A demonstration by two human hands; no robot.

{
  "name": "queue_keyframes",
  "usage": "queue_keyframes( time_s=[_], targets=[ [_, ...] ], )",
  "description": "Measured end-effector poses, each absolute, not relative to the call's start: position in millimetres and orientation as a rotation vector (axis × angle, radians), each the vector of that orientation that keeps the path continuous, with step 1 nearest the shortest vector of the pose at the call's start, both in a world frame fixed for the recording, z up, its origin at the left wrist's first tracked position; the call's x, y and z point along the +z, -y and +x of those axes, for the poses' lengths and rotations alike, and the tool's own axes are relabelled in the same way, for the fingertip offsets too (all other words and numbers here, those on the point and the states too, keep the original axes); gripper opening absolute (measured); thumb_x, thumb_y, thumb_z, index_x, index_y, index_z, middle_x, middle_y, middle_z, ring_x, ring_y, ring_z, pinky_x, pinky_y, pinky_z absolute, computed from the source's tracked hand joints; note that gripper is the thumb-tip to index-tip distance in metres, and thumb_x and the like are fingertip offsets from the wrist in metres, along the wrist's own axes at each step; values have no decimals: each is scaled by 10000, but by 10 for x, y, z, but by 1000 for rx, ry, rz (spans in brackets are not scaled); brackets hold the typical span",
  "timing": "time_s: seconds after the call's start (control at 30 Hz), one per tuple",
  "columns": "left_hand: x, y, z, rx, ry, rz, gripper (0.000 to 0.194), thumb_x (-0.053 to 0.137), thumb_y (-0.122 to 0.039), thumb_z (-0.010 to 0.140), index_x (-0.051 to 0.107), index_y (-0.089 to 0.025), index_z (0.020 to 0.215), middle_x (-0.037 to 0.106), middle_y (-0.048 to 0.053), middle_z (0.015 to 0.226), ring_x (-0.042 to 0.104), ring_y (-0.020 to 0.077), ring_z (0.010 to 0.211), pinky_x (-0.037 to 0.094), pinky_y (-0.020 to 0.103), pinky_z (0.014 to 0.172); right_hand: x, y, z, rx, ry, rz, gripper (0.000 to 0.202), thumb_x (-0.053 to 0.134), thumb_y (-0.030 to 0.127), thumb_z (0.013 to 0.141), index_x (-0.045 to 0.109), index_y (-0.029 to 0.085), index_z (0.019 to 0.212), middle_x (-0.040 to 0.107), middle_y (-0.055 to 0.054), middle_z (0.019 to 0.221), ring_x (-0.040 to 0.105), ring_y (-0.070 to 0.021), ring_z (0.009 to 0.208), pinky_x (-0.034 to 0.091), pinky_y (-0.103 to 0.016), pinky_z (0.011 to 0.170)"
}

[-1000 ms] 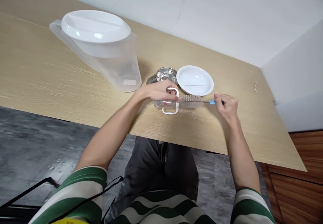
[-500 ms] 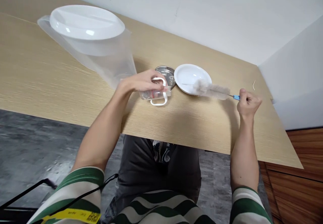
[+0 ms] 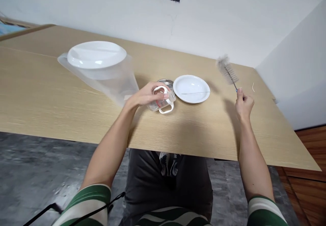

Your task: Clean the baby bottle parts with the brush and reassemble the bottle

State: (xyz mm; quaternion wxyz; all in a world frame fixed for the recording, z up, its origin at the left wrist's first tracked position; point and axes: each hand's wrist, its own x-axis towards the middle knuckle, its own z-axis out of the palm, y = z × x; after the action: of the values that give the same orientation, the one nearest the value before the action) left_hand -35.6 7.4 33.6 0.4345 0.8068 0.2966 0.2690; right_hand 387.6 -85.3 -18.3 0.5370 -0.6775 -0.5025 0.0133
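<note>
My left hand (image 3: 147,95) is wrapped round a clear baby bottle (image 3: 154,106) with white side handles. The bottle lies tilted on its side, its open neck facing right. In my right hand (image 3: 244,104) is the handle end of a bottle brush (image 3: 228,71) with pale bristles, raised to the right of the bowl and well apart from the bottle. A white bowl (image 3: 191,83) sits right of the bottle, with a thin wire-like thing (image 3: 195,93) across it. Partly hidden behind my left hand is a round metal dish (image 3: 166,82).
A large translucent container (image 3: 109,83) with a white lid (image 3: 96,54) stands at the left on the wooden table (image 3: 63,107). A small bent pale strip (image 3: 253,87) lies at the right. The wall (image 3: 152,25) rises behind the table.
My right hand has swung the brush from pointing left over the bowl to pointing up, away to the right. My left hand still grips the bottle. The camera view has tilted up.
</note>
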Motion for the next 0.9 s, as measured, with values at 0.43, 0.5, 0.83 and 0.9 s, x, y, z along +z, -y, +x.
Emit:
queue_keyframes(
  time_s=[0.43,0.5,0.83,0.9],
  targets=[
    [226,-87,-287,832,-813,1947,517,837,-534,697,727,-173,1051,719,48,943,648,171,818,523,287,743,-175,873,3498,34,1238,-1483,454,607,631,896,575,202,1039,627,24,713,589,-142,616,426,-270,618],
    [229,-95,-288,858,-853,1940,532,849,-538,672,732,-164,1032,733,66,989,669,189,869,534,300,777,-191,870,3498,27,1301,-1536,470,586,629,906,617,191,1076,642,8,749,590,-147,645,429,-277,642],
    [225,-93,-301,857,-859,1925,626,875,-502,628,728,-170,1137,740,82,1046,680,205,890,547,303,770,-201,887,3570,-83,1248,-1813,617,402,697,953,693,154,1003,670,-52,811,562,-183,729,379,-305,694],
    [212,-104,-306,853,-857,1946,636,879,-496,624,734,-179,1156,743,86,1068,682,211,903,550,312,781,-208,873,3576,-114,1225,-1823,606,375,682,962,673,157,1021,686,-73,868,574,-195,772,391,-314,727]
  ],
)
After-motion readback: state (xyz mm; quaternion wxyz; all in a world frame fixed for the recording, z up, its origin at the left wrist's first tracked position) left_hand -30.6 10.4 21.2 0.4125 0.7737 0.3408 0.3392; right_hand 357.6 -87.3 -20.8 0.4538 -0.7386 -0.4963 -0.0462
